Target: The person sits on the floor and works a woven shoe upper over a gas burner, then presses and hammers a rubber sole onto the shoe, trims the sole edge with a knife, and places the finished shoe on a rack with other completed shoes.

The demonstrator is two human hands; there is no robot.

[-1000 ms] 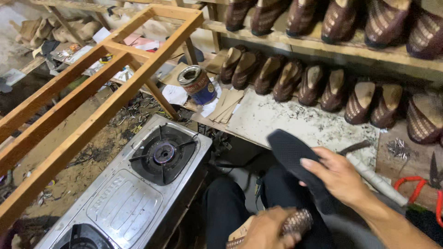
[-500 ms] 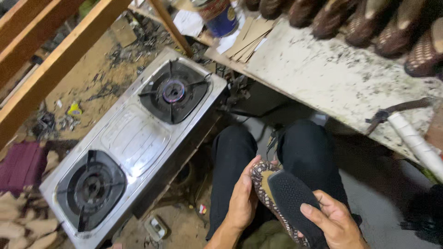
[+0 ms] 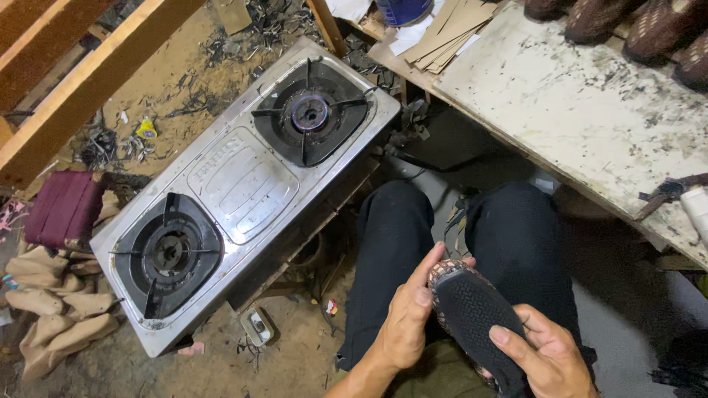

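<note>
- Both hands are together over the lap, clamped on a slipper turned sole-up, its black textured sole facing the camera and a brown patterned edge showing round the toe
- The left hand grips the slipper's left side, thumb lying along the rim near the toe
- The right hand holds the heel end from below and the right, thumb pressed flat on the sole
- The slipper sits just above the knees in black trousers, between the two thighs
- To the left on the dirt floor stands a two-burner gas stove of dull steel; the far burner shows a small blue flame
- A stained white workbench runs along the right, with flat cardboard pieces at its far corner and more brown slippers lined up at the top edge
- A wooden beam crosses the upper left; a dark red cushion and tan cut pieces lie at the left edge
</note>
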